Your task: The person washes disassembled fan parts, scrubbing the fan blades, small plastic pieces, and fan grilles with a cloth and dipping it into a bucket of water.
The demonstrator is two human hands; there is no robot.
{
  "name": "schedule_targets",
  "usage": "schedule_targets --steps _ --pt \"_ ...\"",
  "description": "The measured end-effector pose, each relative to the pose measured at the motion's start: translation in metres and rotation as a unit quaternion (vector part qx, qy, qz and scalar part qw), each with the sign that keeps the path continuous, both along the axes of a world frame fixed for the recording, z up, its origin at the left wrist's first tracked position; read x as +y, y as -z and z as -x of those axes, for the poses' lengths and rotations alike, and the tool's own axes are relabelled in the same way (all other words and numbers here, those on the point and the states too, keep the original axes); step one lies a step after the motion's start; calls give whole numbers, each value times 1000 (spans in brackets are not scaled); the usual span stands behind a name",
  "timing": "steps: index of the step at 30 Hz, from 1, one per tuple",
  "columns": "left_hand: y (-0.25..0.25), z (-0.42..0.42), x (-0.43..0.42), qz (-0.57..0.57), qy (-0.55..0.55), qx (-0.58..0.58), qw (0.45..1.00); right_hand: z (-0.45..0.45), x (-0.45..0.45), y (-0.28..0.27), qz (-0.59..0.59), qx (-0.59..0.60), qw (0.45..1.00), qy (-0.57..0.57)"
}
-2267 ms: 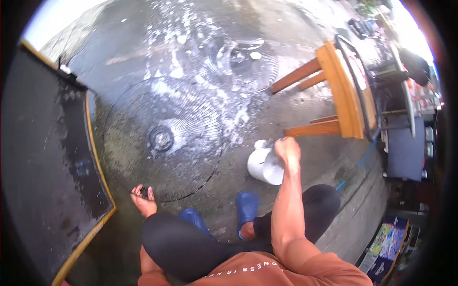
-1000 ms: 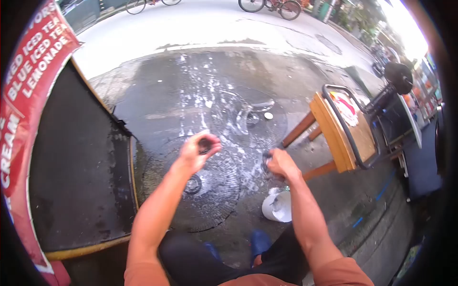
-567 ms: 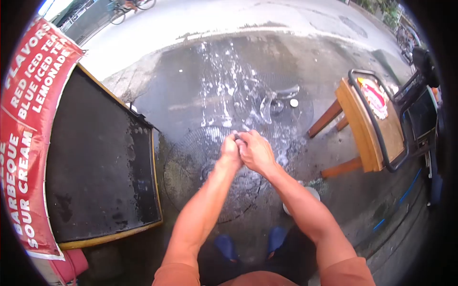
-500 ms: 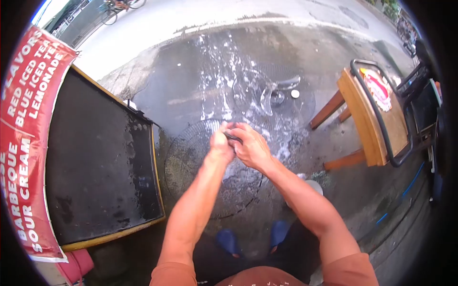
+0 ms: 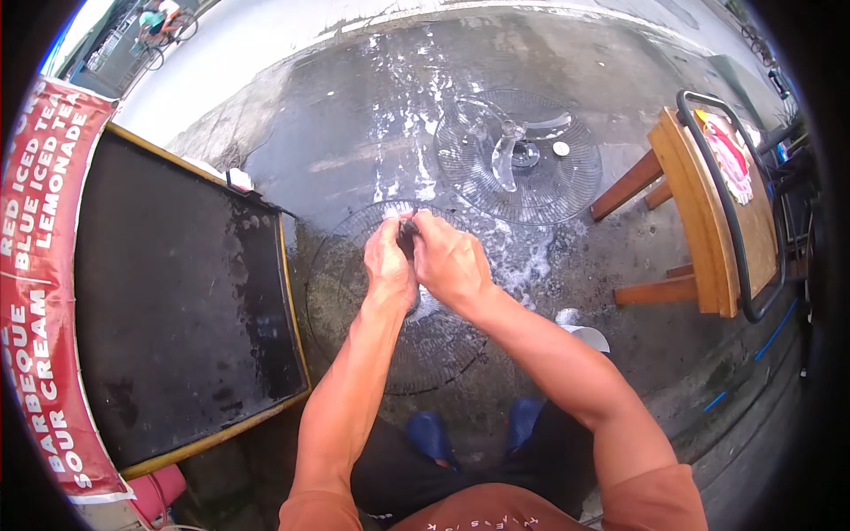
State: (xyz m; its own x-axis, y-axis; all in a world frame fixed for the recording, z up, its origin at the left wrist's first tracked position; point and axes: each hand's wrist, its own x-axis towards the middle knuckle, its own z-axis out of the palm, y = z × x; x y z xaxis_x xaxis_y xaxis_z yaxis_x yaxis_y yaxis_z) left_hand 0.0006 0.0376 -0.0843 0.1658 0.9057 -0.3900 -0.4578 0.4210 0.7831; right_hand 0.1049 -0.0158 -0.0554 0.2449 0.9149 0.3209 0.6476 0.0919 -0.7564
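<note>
My left hand (image 5: 388, 263) and my right hand (image 5: 450, 263) are pressed together, fingers closed around a small dark object (image 5: 407, 232). Most of it is hidden, so I cannot make out its kind. Beneath them a round wire fan grille (image 5: 341, 292) lies on the wet ground. Farther off rests a second fan grille (image 5: 567, 199), with a clear fan blade (image 5: 503, 166) on it. A small white round piece (image 5: 561, 150) sits beside the blade. White suds (image 5: 522, 274) streak the ground around both grilles.
On the left stands a black board (image 5: 181, 301) with a yellow edge, beside a red banner (image 5: 40, 301). A wooden stool (image 5: 695, 230) is at the right, with a colourful cloth (image 5: 730, 159) on top. A white container (image 5: 591, 337) lies near my right forearm. A cyclist (image 5: 159, 19) is on the road.
My joined hands have shifted slightly left and up, still gripping the dark object, and their fingers have moved. The view has shifted, showing the far grille more clearly. The cyclist has come further into view.
</note>
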Motion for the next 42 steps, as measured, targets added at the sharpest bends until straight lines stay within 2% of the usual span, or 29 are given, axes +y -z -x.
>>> schedule_targets --steps 2,4,5,6,7,12,14,18,21,22,26,28,30,32,35,36,38,39,40,41,42 --pt "9 -1 8 23 31 -115 993 -8 4 -14 31 95 995 19" --pt "17 3 18 20 97 -188 977 -11 12 -4 -46 86 995 12" --pt "23 0 18 5 111 -180 977 -11 15 1 -84 81 993 8" --pt "12 -10 15 -11 124 -173 977 -5 5 -10 -21 68 997 -3" --pt "8 -16 14 -26 136 -166 976 -6 5 -6 -23 57 998 -33" --pt "-20 -2 19 66 57 -196 977 -19 2 -5 -22 -8 984 -179" --pt "-21 1 18 48 45 -188 980 -25 6 -4 -34 -16 975 -218" --pt "-5 5 22 -27 65 -173 982 -23 18 -16 -156 34 980 -117" --pt "-41 -19 -1 -19 90 -165 982 -19 14 -20 -81 -1 991 -103" --pt "-32 -19 0 -14 80 -173 982 -20 15 -19 -67 -12 994 -88" --pt "-10 -16 0 -65 20 -45 997 -25 11 -24 61 -59 996 -19" --pt "-26 -22 -3 -27 -12 -27 999 -18 5 -31 86 -62 994 -2" --pt "-32 -24 -1 -16 -38 -4 999 -12 1 -26 47 10 999 -4" --pt "-28 -23 5 -24 -22 -50 998 -2 -1 -19 -22 82 996 -24" --pt "-21 -15 13 18 -16 -133 991 -6 -7 -49 221 117 966 -71" --pt "-21 -12 13 38 -9 -178 983 -11 -5 -56 244 139 957 -74" --pt "-25 -6 16 70 -3 -249 966 -26 3 -27 111 232 956 -142" --pt "-31 -3 14 84 8 -295 952 -35 2 -40 148 272 942 -133" --pt "-35 -2 17 89 -14 -276 957 -44 2 -52 183 311 925 -121" --pt "-38 -1 18 94 -35 -258 961 -48 11 -22 69 388 912 -117" --pt "-38 -1 18 83 -42 -226 970 -56 11 -28 84 399 911 -59"
